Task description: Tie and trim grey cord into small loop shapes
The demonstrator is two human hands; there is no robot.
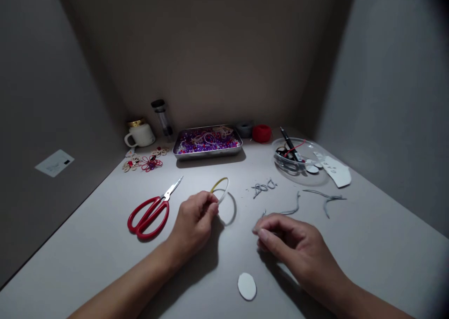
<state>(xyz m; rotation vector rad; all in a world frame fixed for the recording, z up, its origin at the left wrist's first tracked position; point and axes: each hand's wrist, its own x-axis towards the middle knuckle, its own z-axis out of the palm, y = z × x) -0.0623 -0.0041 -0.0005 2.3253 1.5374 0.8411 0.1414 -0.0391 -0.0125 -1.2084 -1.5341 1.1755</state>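
Just right of the red-handled scissors (149, 218), the left hand (194, 219) clamps its fingers on a thin hoop (228, 187), likely best held lightly, while the right hand (294, 246) brings fingertips together, their hold unclear.

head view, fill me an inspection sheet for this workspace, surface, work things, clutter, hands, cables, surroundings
Surface: pale tabletop, hand shadows on it.
Work things: thin yellow-and-white ring in hand; white oval piece lying nearest the camera.
Clutter: red-handled scissors, blades slightly apart; loose grey cords; bead tray; clear bowl holding a pen; white mug.
Hands: left hand pinches the ring; right hand has fingertips together, contents unclear.
Cables: nothing seen.
Surroundings: grey walls; label on the left one.
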